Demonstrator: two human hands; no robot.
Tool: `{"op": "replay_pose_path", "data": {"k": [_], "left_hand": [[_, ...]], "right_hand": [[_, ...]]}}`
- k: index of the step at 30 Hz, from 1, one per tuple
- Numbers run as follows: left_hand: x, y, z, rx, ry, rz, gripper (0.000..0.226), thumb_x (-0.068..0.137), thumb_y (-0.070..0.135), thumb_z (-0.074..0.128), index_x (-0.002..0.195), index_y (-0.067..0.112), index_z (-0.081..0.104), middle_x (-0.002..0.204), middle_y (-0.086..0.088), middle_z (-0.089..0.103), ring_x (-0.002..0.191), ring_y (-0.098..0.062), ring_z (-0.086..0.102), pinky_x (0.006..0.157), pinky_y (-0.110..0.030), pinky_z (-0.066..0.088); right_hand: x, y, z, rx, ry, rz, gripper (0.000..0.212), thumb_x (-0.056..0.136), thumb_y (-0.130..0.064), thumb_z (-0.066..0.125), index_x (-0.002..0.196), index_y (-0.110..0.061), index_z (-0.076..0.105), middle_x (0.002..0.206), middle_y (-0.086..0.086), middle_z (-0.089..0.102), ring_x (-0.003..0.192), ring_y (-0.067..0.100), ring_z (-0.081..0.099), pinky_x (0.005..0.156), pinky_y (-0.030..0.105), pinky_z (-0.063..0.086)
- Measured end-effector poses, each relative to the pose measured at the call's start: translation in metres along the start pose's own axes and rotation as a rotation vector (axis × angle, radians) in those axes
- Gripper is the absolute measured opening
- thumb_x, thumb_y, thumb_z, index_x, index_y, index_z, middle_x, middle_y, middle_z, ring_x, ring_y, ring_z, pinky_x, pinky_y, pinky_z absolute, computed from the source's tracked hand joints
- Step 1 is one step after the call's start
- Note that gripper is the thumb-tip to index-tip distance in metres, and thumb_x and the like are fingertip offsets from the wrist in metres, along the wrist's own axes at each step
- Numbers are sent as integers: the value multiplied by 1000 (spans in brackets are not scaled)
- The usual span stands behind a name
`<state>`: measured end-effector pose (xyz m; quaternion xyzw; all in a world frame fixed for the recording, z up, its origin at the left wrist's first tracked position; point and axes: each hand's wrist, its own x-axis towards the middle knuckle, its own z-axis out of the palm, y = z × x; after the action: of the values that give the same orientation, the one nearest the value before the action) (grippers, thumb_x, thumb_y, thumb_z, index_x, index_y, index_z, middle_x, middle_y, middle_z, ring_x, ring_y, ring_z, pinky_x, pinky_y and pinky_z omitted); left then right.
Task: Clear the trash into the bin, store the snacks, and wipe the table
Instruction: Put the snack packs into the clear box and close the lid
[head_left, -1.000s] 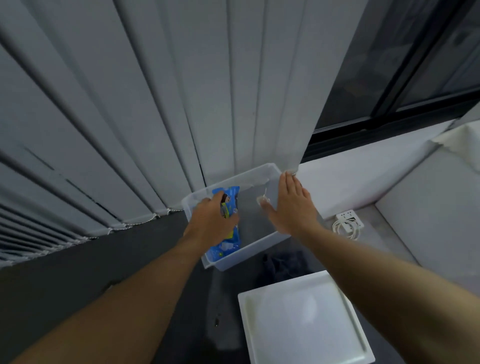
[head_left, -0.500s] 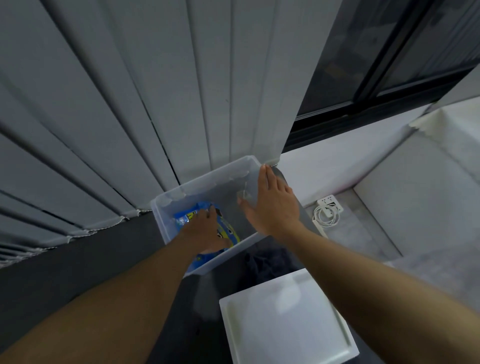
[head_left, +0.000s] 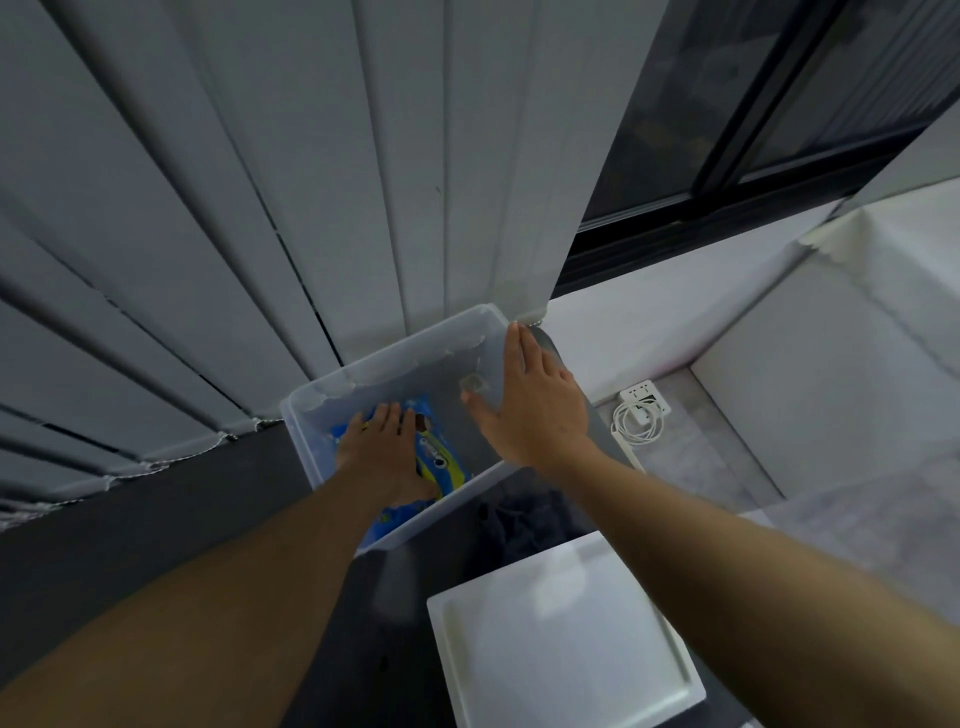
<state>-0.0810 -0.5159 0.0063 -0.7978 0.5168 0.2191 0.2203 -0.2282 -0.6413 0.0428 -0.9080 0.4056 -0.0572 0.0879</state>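
Head view: you kept both palms flat, fingers straight, at the box (head_left: 395, 358).
Your left hand (head_left: 382, 460) hid much of the blue snack packet (head_left: 441, 464), its label blurred; your right hand (head_left: 530, 410) pressed the wall.

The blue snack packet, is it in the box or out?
In. The blue snack packet lies inside the clear box, under the left hand.

I see the dark desk (head_left: 156, 519) carrying a clear bin (head_left: 395, 358) at its far edge, a dark cloth (head_left: 524, 525) just beside it, and a white tray (head_left: 561, 644) nearer.
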Motion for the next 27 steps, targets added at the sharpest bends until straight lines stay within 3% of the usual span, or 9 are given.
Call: {"op": "replay_pose_path", "data": {"k": [8, 17, 20, 24, 27], "left_hand": [[0, -5, 8, -143, -23, 38, 116, 86, 72, 50, 156, 11, -19, 164, -9, -24, 153, -26, -16, 124, -44, 5], [-10, -12, -1, -150, -10, 63, 109, 89, 71, 48, 158, 12, -13, 165, -5, -19, 153, -24, -12, 124, -44, 6], [-19, -16, -17, -122, 41, 84, 95, 95, 61, 46, 159, 13, -5, 167, -6, -10, 154, -25, -6, 124, -43, 9], [-40, -28, -35, -149, 212, 68, 75, 97, 54, 46, 156, 16, 19, 163, -8, 20, 149, -27, 19, 120, -44, 22], [-63, -41, -33, -191, 300, 39, 67, 101, 49, 40, 157, 19, 19, 165, -6, 18, 152, -25, 15, 122, -42, 17]], "right_hand": [[0, 1, 0, 10, 13, -4, 94, 91, -71, 40, 156, -14, 6, 164, 5, 18, 146, 28, 30, 113, 42, 35], [-2, -1, -4, 20, -17, -3, 97, 90, -72, 41, 157, -13, 3, 165, 6, 14, 147, 27, 26, 114, 42, 32], [-1, -1, -6, 20, -45, -2, 99, 90, -73, 40, 157, -11, 0, 165, 7, 11, 150, 28, 20, 118, 44, 24], [-3, -7, -10, 52, -66, -35, 95, 91, -70, 38, 157, -13, 1, 167, 7, 4, 153, 29, 4, 124, 49, 8], [-11, -19, -14, 69, -66, -91, 88, 93, -68, 34, 158, -15, 6, 167, 8, 4, 153, 29, 2, 123, 50, 4]]}}
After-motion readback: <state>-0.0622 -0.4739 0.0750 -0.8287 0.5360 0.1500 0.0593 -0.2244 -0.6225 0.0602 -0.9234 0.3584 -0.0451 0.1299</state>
